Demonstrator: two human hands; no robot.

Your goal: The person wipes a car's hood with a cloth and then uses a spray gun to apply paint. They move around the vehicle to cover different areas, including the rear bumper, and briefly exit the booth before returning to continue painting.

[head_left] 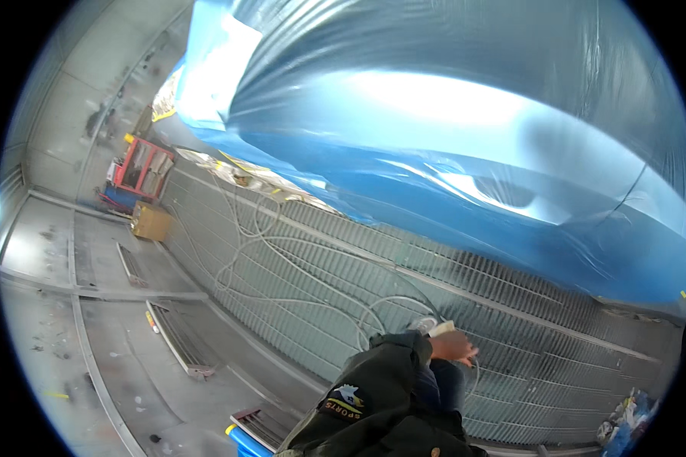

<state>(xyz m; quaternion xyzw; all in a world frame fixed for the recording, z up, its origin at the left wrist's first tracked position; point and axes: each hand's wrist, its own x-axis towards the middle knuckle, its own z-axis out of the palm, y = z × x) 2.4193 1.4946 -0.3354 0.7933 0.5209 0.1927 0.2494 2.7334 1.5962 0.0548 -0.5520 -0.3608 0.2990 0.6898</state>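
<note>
My left hand [455,347] comes out of a dark green sleeve [389,381] with a patch on its upper arm. It hangs low over the metal floor grating [320,282]. The fingers are closed on a small white object [440,329]; its kind is too small to tell. A pale hose [282,244] loops across the grating and ends close to this hand. My blue-jeaned leg [443,387] shows just right of the sleeve. My right hand is out of view.
A large body wrapped in blue plastic film [434,114] fills the upper right, over the grating. A red frame cart [141,169] and a cardboard box [151,221] stand at the far left wall. Long strips [177,335] lie on the grey floor. Crumpled rags [625,419] sit at lower right.
</note>
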